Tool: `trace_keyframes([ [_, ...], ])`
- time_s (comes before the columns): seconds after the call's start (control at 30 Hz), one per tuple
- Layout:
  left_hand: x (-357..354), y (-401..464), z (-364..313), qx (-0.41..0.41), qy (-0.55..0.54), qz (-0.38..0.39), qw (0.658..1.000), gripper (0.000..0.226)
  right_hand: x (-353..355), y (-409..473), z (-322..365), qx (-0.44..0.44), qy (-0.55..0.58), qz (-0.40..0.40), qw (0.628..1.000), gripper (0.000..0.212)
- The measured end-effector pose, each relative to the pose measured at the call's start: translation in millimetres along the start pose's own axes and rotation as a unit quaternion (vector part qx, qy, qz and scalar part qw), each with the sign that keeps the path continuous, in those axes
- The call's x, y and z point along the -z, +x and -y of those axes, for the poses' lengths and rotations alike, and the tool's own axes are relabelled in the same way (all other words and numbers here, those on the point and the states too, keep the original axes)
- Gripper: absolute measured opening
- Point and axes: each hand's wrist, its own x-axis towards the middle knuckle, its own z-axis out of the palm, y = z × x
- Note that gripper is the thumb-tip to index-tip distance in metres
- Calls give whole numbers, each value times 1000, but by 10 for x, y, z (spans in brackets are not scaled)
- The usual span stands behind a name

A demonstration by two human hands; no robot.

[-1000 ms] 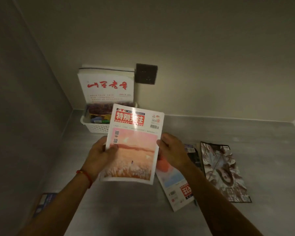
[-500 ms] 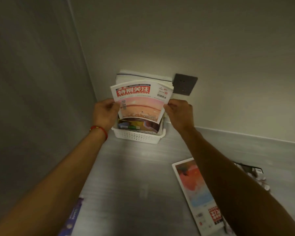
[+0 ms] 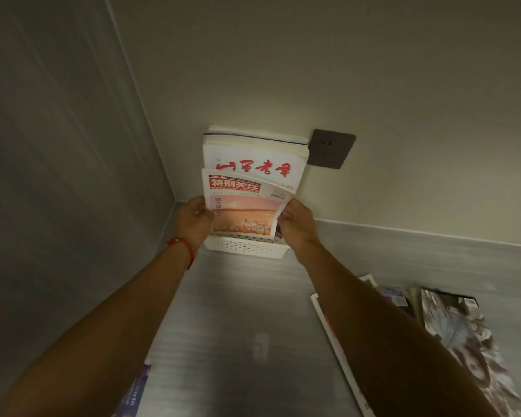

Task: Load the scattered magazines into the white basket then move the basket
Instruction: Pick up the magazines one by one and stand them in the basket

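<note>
Magazine [image 3: 242,210] lowered, basket [image 3: 247,248] interior hidden

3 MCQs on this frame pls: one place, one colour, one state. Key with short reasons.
1. Where is the basket?
A. In the corner by the back wall
B. At the counter's front edge
C. On the floor

2. What colour is the band on the left wrist?
A. Blue
B. Red
C. Green

3. How is the pink magazine held?
A. Lying flat on the counter
B. By the left hand alone
C. By both hands, upright at the basket

Key:
1 A: it sits against the back wall, below the socket.
2 B: the band shows red.
3 C: left hand and right hand each grip a side edge, its lower edge at the basket's rim.
</note>
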Motion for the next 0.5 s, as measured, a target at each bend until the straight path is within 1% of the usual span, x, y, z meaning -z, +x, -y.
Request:
trace_keyframes([
  [0.07,12,8,2,-2,-13,17,1000,28,47,-76,-23,-4,52,43,998,35],
  [0.13,12,-36,17,1,-34,37,999,30,171,-207,-104,3,26,52,998,38],
  [0.2,4,-116,56,-3,-37,31,999,33,310,-359,-259,5,9,41,999,41],
  [0.3,-159,-355,132,-23,0,-8,1000,40,678,-699,-670,16,10,6,1000,40],
  [0.33,-265,-490,167,-35,18,-5,999,45,837,-843,-833,17,8,-7,1000,38],
  [0.43,-647,-1044,323,-71,113,67,989,56,1349,-1255,-1328,6,-43,-63,997,32],
  [0.5,-944,-1475,447,-107,189,146,965,58,1707,-1534,-1636,-22,-84,-86,992,27],
])
